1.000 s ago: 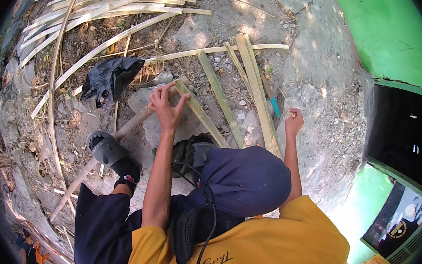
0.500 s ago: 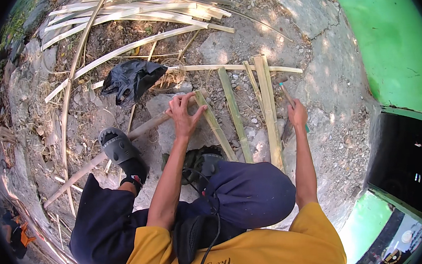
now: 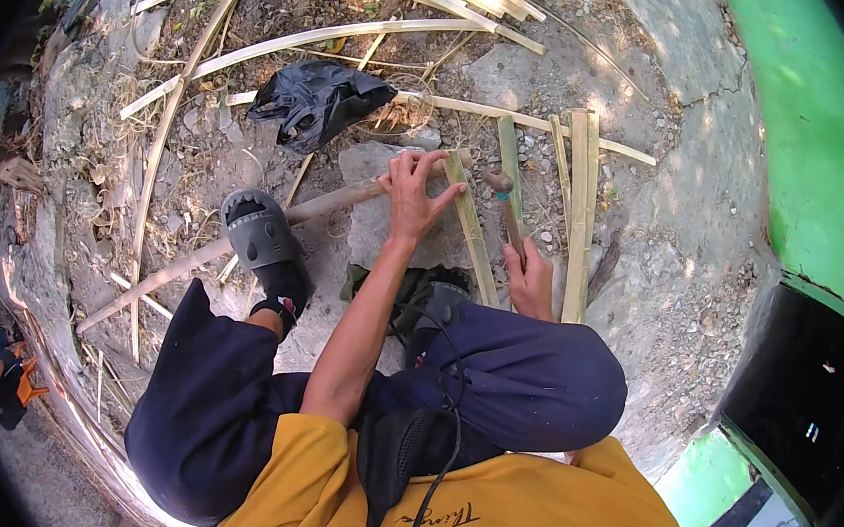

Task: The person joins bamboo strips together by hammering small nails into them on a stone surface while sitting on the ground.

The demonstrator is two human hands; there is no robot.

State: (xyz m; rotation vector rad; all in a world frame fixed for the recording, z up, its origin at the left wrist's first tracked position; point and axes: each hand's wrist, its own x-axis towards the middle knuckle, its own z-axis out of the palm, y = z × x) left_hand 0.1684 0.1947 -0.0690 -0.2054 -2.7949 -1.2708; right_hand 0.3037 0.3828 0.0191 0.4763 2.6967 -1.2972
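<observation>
My left hand (image 3: 418, 199) grips the upper end of a split bamboo strip (image 3: 474, 234) between its fingers and thumb. That end lies over a round wooden pole (image 3: 321, 204), which runs off to the left past my shoe. In my right hand (image 3: 532, 279) is a hammer (image 3: 510, 218) held by its handle. Its head, with a teal band below it, is just right of the strip. Behind the hammer lies a green bamboo strip (image 3: 508, 146), partly covered. Paler bamboo strips (image 3: 581, 214) lie further right. My knee hides the strips' near ends.
A black plastic bag (image 3: 323, 102) lies on the stony ground ahead. Long bamboo slats (image 3: 312, 38) are strewn beyond it. My grey shoe (image 3: 260, 227) is beside the pole. A green wall (image 3: 811, 119) stands to the right. At far left is a person in dark clothing (image 3: 5, 375).
My right hand has brought the hammer left, from beyond the pale strips to beside the held strip. My left hand stays at the strip's end. The whole view has shifted.
</observation>
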